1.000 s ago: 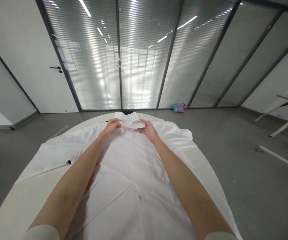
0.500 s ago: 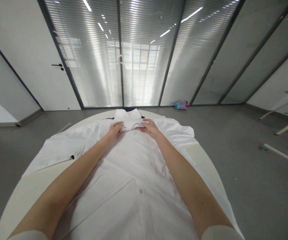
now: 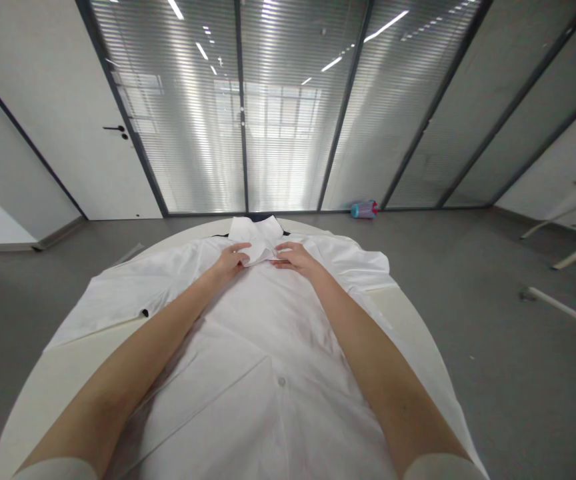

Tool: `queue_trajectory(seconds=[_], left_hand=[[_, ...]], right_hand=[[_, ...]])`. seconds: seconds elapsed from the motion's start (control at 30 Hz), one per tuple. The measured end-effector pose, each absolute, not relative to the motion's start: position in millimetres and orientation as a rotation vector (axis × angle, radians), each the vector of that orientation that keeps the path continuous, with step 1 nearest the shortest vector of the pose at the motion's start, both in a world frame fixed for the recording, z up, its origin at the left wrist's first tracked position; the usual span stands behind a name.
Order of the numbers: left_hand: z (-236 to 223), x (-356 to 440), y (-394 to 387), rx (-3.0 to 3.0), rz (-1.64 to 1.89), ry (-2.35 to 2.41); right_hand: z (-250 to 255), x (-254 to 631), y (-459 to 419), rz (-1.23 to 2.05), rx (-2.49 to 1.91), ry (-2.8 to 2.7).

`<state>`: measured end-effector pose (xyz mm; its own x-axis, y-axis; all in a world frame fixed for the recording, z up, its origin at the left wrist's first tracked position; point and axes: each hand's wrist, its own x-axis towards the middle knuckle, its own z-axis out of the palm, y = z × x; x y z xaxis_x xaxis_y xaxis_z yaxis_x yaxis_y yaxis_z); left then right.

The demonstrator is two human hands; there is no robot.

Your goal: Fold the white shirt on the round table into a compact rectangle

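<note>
My left hand and right hand rest just apart on the collar of the white shirt, which lies lengthwise on the counter, collar pointing away from me.

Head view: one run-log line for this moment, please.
left hand: on white shirt collar | right hand: on shirt beside collar | shirt lies on: cream round table

A curved, cream-white bench stands on the grey floor. Ahead, a glass partition with slatted blinds meets a white door with a black handle. A blue and pink cylindrical container lies against the partition's base, and a pale rod lies on the floor at right.
</note>
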<state>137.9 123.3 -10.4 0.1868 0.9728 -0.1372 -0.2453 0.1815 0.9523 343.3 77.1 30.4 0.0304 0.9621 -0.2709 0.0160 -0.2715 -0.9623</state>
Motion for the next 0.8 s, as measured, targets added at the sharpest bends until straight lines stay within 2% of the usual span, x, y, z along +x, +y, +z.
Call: queue_trajectory(seconds=[0.3, 0.57, 0.67, 0.8], left_hand=[[-12, 128, 128, 1.033, 1.142, 1.007], [-10, 125, 130, 1.110, 1.190, 1.010], [-3, 114, 129, 1.573, 1.135, 1.176], [8, 98, 125, 2.237, 0.872, 1.373]], right_hand=[[26, 365, 82, 0.817, -1.911, -1.404], [26, 375, 84, 0.928, -1.780, -1.493], [24, 380, 85, 0.772, -1.663, -1.659], [23, 386, 86, 0.532, -1.742, -1.870]])
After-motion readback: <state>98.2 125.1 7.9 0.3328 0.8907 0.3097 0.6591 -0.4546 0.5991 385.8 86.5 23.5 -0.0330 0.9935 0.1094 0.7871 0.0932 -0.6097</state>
